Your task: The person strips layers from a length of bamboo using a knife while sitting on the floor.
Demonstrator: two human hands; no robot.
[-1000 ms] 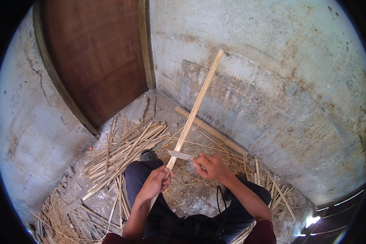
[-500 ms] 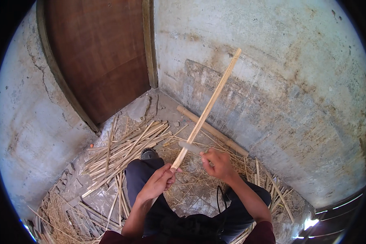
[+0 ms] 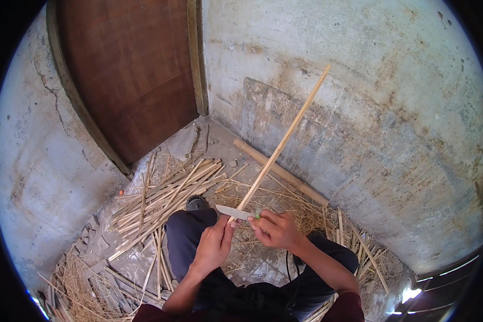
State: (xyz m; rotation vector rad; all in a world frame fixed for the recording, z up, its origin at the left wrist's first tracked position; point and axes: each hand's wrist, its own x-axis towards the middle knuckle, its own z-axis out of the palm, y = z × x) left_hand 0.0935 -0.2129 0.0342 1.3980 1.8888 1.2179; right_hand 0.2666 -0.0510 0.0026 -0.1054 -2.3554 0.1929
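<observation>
Stained wall (image 3: 370,123) behind, knife (image 3: 233,211) across pale strip (image 3: 282,143)

Left hand (image 3: 212,242) curled in grip, thumb (image 3: 228,232) pointing away from body. Right hand (image 3: 278,229) curled too, fingers (image 3: 264,225) toward left hand; hands close together, just apart. Left forearm (image 3: 182,292) slanting up from lower edge; right forearm (image 3: 327,264) reaching in from lower right. Both elbows bent.

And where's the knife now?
In the head view, just below centre, the knife is in the right hand, its blade across the pale strip near the left hand.
</observation>
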